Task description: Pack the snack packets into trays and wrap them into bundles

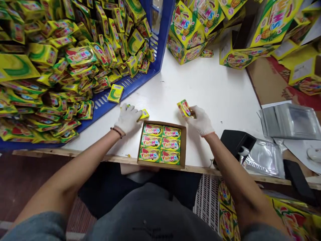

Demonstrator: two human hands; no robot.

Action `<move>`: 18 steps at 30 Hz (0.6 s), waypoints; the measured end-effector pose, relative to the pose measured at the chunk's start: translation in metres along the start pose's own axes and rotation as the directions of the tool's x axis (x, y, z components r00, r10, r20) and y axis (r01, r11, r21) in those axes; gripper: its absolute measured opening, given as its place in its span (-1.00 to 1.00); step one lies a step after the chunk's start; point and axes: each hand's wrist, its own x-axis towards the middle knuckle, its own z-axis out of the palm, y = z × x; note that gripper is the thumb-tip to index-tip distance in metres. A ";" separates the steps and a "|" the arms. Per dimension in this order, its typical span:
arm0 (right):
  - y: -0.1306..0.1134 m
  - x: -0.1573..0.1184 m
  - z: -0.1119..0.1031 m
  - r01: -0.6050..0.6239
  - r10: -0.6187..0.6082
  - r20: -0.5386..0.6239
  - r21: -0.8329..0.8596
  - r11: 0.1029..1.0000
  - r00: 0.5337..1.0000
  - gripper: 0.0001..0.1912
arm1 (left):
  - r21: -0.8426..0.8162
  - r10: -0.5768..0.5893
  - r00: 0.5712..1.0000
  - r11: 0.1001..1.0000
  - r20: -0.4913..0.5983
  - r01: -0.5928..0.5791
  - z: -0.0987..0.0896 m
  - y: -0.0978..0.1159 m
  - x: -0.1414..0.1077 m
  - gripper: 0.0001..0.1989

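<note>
My left hand [127,117], in a white knit glove, is closed over a small yellow box [144,114] on the white table [220,83], and the hand hides most of that box. My right hand [200,120], also gloved, pinches a small yellow Twins box [185,108] above the table. Between my hands lies an open cardboard tray [162,144] holding several Twins boxes in neat rows. Another loose yellow box [115,93] lies on the table near the left hand.
A blue plastic crate [105,103] heaped with yellow boxes stands at the left. Large yellow Twins cartons [187,38] are stacked at the back right. Silver foil bags [289,122] and a black object [237,144] lie at the right.
</note>
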 end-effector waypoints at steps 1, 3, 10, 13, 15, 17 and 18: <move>-0.007 -0.020 -0.008 0.043 -0.039 -0.048 0.086 0.995 0.998 -0.60 | -0.040 0.002 1.000 0.999 -0.024 -0.003 0.003 0.002 -0.019 -0.74; -0.032 -0.058 -0.019 0.180 -0.185 0.005 0.192 0.965 0.983 -0.62 | -0.129 -0.049 0.993 0.991 -0.111 0.035 0.004 0.005 -0.052 -0.74; -0.114 -0.097 0.027 0.458 -0.449 0.417 0.086 0.885 0.790 -0.66 | -0.807 -0.596 0.800 0.507 -0.075 0.302 -0.019 0.027 -0.110 -0.68; -0.117 -0.090 0.049 0.401 -0.430 0.460 0.165 0.901 0.777 -0.72 | -0.972 -0.567 0.820 0.137 0.081 0.191 -0.014 0.049 -0.120 -0.63; -0.112 -0.090 0.057 0.339 -0.419 0.446 0.250 0.907 0.791 -0.81 | -0.988 -0.498 0.859 0.025 0.122 0.154 -0.005 0.064 -0.125 -0.63; -0.105 -0.093 0.061 0.297 -0.413 0.402 0.320 0.899 0.817 -0.83 | -0.988 -0.438 0.888 -0.004 0.139 0.152 0.001 0.073 -0.128 -0.64; -0.102 -0.095 0.061 0.278 -0.409 0.382 0.354 0.893 0.829 -0.81 | -0.989 -0.416 0.898 -0.005 0.139 0.151 0.002 0.075 -0.128 -0.64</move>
